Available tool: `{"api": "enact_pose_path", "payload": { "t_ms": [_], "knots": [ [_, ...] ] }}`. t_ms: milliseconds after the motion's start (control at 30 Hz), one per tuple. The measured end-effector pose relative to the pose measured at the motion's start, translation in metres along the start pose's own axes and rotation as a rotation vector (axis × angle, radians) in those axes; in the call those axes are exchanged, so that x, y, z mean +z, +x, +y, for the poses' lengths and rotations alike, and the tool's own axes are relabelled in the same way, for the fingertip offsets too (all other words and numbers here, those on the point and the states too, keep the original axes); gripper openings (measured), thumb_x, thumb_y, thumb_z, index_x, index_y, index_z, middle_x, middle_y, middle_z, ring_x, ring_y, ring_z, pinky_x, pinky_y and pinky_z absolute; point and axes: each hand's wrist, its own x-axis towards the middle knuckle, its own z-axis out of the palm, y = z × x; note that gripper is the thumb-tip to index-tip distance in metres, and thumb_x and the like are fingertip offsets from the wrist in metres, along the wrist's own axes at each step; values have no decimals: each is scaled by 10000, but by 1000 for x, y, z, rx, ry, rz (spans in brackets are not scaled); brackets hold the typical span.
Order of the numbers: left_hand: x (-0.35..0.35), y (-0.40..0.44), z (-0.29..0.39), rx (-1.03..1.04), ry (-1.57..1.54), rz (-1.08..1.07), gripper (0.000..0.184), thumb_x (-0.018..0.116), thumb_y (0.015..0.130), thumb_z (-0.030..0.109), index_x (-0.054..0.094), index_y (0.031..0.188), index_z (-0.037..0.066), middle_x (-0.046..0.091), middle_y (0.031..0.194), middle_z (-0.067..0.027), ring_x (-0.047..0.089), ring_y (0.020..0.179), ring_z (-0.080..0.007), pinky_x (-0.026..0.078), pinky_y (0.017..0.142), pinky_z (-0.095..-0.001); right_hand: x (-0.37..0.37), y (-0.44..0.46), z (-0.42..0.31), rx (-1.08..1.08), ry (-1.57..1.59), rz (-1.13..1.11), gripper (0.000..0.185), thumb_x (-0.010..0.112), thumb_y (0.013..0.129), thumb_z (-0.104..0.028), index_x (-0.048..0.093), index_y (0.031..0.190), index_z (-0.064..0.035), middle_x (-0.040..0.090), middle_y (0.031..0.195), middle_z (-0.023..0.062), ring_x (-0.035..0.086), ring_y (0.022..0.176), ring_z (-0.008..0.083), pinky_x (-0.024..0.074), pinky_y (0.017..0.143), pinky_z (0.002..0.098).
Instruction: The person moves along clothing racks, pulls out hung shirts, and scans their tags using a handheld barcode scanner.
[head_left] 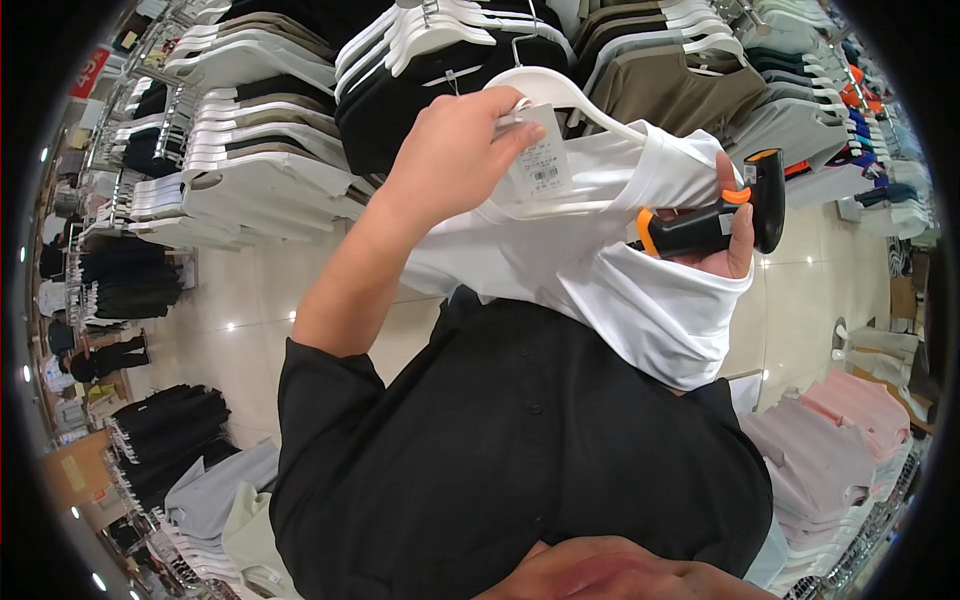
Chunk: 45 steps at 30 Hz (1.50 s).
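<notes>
A white T-shirt (655,305) hangs on a white hanger (565,90) in front of my chest. My left hand (455,150) is closed at its collar, pinching a white price tag (541,155) between thumb and fingers. The tag's printed barcode faces me. At the right side of the shirt, my right hand (735,235) grips a black and orange barcode scanner (700,228), its head pointing outward to the right. White cloth hides my right forearm and part of that hand. Whether the hanger's hook rests on a rail, I cannot tell.
Racks of black shirts (385,115), white and grey shirts (265,195) and brown shirts (675,90) stand close ahead. More clothes hang behind me, with pink shirts (855,410) at the right and dark garments (170,430) at the left. Pale floor tiles (250,330) show between them.
</notes>
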Motion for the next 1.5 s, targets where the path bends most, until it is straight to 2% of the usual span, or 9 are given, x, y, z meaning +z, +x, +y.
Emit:
{"api": "enact_pose_path", "payload": {
  "t_ms": [33,100,500,600,667,767,1300,1400,1500],
  "knots": [
    [0,1,1,12,21,9,251,729,975,230,727,1128,31,736,821,-127,649,654,-179,515,670,-313,-4,0,0,2,0,-6,652,654,995,-448,528,1512,-70,618,1408,171,663,1152,293,559,925,427],
    [-2,1,6,28,46,28,252,729,976,236,725,1131,36,732,813,-129,643,649,-183,514,672,-314,-11,4,-2,-1,2,-65,606,661,1000,-446,546,1493,-113,514,1450,195,637,1243,353,559,1078,515],
    [0,2,5,42,89,105,264,722,979,248,714,1154,52,684,730,-151,601,610,-256,496,632,-348,-6,17,1,4,7,-71,609,645,1003,-464,551,1492,-114,544,1435,183,656,1209,339,579,1041,502],
    [4,-2,2,33,127,26,274,717,972,250,704,1161,53,687,750,-166,637,656,-313,517,667,-387,-4,20,3,-3,-28,-62,602,639,1007,-460,552,1492,-114,541,1438,181,659,1196,339,584,1031,503],
    [11,-4,-5,165,166,-2,260,690,979,228,682,1173,56,698,794,-192,684,755,-375,534,721,-440,-14,27,4,13,-4,-92,601,639,1007,-458,553,1492,-114,541,1439,181,660,1191,338,588,1025,502],
    [6,-2,-4,62,195,-61,248,658,991,203,657,1192,57,712,852,-215,695,859,-424,538,771,-482,-17,33,7,16,12,-94,601,643,1006,-457,555,1491,-112,545,1435,181,661,1188,338,595,1011,504],
    [-4,6,-21,9,242,-278,269,655,963,119,608,1213,30,726,970,-208,682,921,-431,543,823,-495,-6,60,6,32,1,-46,606,649,998,-453,558,1488,-107,550,1456,172,642,1242,336,566,1046,503],
    [27,-16,-20,106,350,-302,337,675,958,133,599,1270,30,720,1086,-207,671,1017,-420,538,875,-488,-20,35,2,-5,7,-64,620,665,989,-454,555,1491,-107,540,1464,172,634,1254,339,560,1050,511],
    [33,-17,-17,244,322,-127,234,644,986,163,570,1141,4,683,1069,-189,653,1055,-389,528,885,-496,-22,34,3,-27,18,-64,636,683,977,-453,552,1495,-106,538,1464,175,627,1264,344,556,1055,520]
  ]
}}
